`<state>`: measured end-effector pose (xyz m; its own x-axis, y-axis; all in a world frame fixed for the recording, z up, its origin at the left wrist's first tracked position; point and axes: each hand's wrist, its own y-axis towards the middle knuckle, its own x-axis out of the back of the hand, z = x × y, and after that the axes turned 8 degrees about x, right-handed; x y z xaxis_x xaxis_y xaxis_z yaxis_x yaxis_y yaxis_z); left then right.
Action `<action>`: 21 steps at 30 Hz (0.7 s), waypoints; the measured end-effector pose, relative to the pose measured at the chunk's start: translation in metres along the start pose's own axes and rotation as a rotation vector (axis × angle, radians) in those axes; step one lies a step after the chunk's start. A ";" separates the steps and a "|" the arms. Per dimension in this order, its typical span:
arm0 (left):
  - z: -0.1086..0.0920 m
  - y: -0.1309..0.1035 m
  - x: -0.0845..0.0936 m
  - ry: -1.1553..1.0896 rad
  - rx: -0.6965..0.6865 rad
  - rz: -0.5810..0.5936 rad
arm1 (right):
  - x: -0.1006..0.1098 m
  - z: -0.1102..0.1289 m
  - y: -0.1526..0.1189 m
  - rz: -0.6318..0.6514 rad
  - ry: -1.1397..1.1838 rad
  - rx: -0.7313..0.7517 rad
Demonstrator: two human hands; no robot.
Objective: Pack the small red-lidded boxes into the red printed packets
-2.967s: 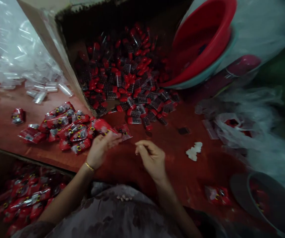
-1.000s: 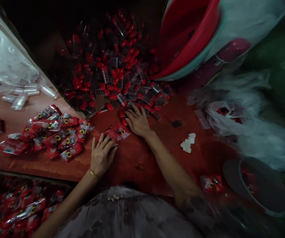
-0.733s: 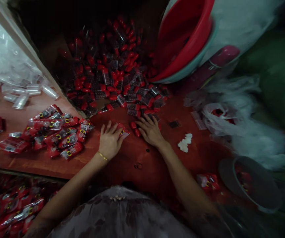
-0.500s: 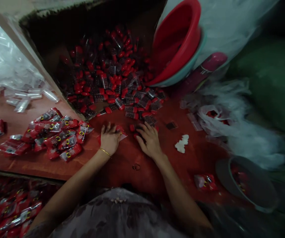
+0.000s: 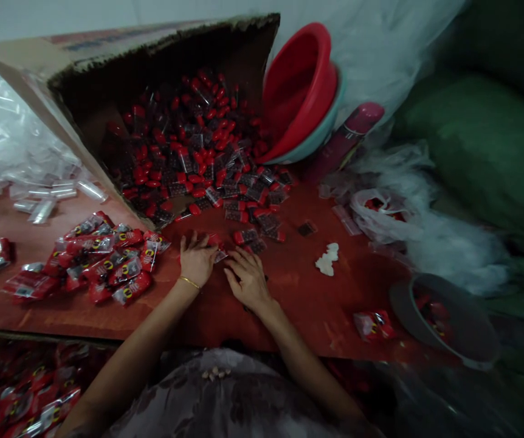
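Observation:
On the red tabletop, my left hand, with a thin gold bracelet at the wrist, closes its fingers on a small red and clear plastic packet. Close to its right, my right hand has curled fingers, their tips by the clear corner of that packet. Whatever lies under the right fingertips is hidden. Just beyond the hands are several small clear containers with red caps and dark contents. A heap of filled red packets lies left of my left hand.
A cardboard box on its side spills red-capped containers. Red and pale blue basins lean beside it, near a pink-capped spray can. Clear tubes lie left; plastic bags and a grey bowl stand right.
My right hand has moved left from the red-capped containers to beside my left hand and the packet. My left hand stays at the packet. The camera view has shifted slightly.

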<state>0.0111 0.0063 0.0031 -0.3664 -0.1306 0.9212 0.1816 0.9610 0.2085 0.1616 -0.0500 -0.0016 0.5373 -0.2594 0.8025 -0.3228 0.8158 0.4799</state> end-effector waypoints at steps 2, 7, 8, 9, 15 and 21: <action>0.001 0.001 0.000 -0.021 0.002 -0.008 | 0.001 0.002 -0.001 -0.017 0.022 -0.021; 0.001 -0.002 0.011 -0.095 0.041 -0.104 | 0.004 0.009 0.007 -0.153 0.199 -0.245; 0.001 -0.004 0.015 -0.109 0.043 -0.134 | 0.004 0.010 0.010 -0.164 0.263 -0.319; -0.001 -0.005 0.019 -0.122 0.036 -0.161 | 0.003 0.010 0.014 -0.168 0.337 -0.388; -0.012 -0.012 0.034 -0.233 -0.001 -0.226 | -0.004 0.015 0.038 -0.222 0.755 -0.509; -0.019 -0.011 0.032 -0.829 0.315 -0.098 | -0.004 0.021 0.033 -0.357 0.916 -0.571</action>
<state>0.0145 -0.0131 0.0369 -0.9316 -0.1145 0.3450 -0.0994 0.9932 0.0613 0.1327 -0.0327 0.0188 0.9705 -0.2402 -0.0220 0.2394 0.9481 0.2093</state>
